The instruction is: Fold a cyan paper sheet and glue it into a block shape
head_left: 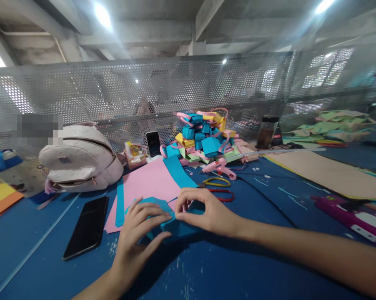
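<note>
A folded blue paper piece point(169, 226) lies low over the table in front of me, partly covered by both hands. My left hand point(141, 229) curls around its left side, fingers over the top and thumb at the near edge. At the right, thumb and forefinger of my right hand point(203, 210) pinch the paper near its middle. Beneath and behind it are pink paper sheets point(144, 179) with a blue paper strip point(178, 171) on top. Just beyond my right hand lie yellow-handled scissors point(217, 182) and a red-handled pair point(225, 195).
A pink glue gun point(221, 168) rests before a pile of folded paper boxes point(203, 135). Left are a black phone point(86, 227), backpack point(81, 158) and bottle point(22, 175). Right are a purple power strip point(350, 218) and beige sheets point(328, 173). A perforated metal screen point(113, 91) stands behind.
</note>
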`<state>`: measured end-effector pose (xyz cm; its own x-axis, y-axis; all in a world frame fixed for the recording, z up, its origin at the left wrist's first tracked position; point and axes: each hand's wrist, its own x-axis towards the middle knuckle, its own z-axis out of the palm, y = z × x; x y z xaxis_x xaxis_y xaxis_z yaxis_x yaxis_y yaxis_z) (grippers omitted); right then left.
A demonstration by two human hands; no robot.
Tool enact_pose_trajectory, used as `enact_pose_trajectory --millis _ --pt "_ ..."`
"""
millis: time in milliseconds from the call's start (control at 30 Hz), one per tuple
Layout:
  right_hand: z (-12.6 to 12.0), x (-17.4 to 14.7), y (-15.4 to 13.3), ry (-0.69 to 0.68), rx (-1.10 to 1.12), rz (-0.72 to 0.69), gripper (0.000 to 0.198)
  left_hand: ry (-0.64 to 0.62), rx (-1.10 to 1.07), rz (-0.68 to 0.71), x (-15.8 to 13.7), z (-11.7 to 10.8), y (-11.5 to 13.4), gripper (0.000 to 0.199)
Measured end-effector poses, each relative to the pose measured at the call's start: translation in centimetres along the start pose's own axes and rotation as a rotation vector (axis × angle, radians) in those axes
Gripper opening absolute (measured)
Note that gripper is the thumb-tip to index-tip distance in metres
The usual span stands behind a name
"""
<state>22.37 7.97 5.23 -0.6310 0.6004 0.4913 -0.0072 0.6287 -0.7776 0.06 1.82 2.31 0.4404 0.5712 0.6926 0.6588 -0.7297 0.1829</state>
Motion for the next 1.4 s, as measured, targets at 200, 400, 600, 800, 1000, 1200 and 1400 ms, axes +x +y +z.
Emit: enact_pose_trajectory --millis 200,400,600,800,1000,1200,1400 --pt "-0.3 0.1 0.1 0.031 -0.001 0.024 0.007 0.001 -0.013 -0.018 -0.1 0.1 -0.2 0.028" --pt "-1.3 0.7 -0.1 0.070 -0.053 -0.029 0.006 0.010 -0.021 -0.033 -0.1 0.2 -0.2 0.028" --pt "-1.8 0.7 -0.4 -0.020 -0.230 -0.128 0.007 0.011 -0.030 -0.054 -0.1 0.2 0.0 0.027" --pt "-1.3 0.4 -0.3 -0.061 -0.317 -0.147 0.012 0.007 -0.030 -0.059 0.0 0.2 0.1 0.027" --pt "-1.0 0.1 -0.6 -0.066 -0.361 -0.160 0.005 0.005 -0.013 -0.033 0.1 0.1 0.2 0.027" --pt "-1.1 0.1 -0.7 -0.087 -0.314 -0.122 0.005 0.001 0.006 -0.035 0.1 0.0 0.3 0.025" --pt "-1.4 0.3 -0.7 -0.088 -0.316 -0.106 0.006 0.013 0.006 -0.033 0.1 0.0 0.2 0.023"
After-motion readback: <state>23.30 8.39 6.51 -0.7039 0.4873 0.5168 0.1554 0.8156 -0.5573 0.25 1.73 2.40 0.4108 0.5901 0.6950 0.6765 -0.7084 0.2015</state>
